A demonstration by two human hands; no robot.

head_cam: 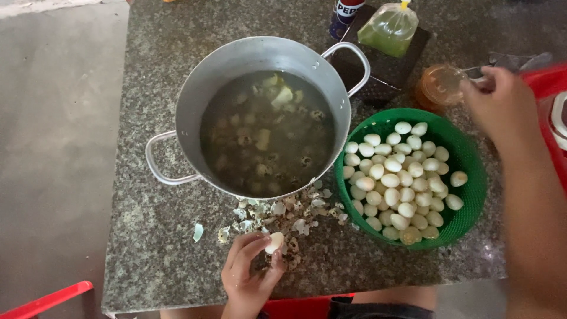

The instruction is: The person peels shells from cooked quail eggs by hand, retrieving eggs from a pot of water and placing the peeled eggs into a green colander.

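Note:
My left hand point(248, 274) is at the near table edge and pinches a peeled white quail egg point(275, 241) between thumb and fingertips, just over a heap of broken shells point(277, 212). My right hand point(499, 103) reaches to the far right, its fingers curled around a thin pale stick point(481, 79) at the rim of an amber cup point(440, 85); this part is blurred. Between the hands stands a green basket point(472, 189) full of several peeled eggs point(398, 177). A big metal pot point(195, 88) holds murky water with unpeeled speckled eggs point(266, 139).
The work goes on at a speckled stone table point(153, 248). At the back are a dark bottle point(345, 15), a tied bag of green liquid point(390, 26) on a dark box point(384, 74), and a red thing point(552, 88) at the right. A red chair edge point(47, 298) shows at the lower left.

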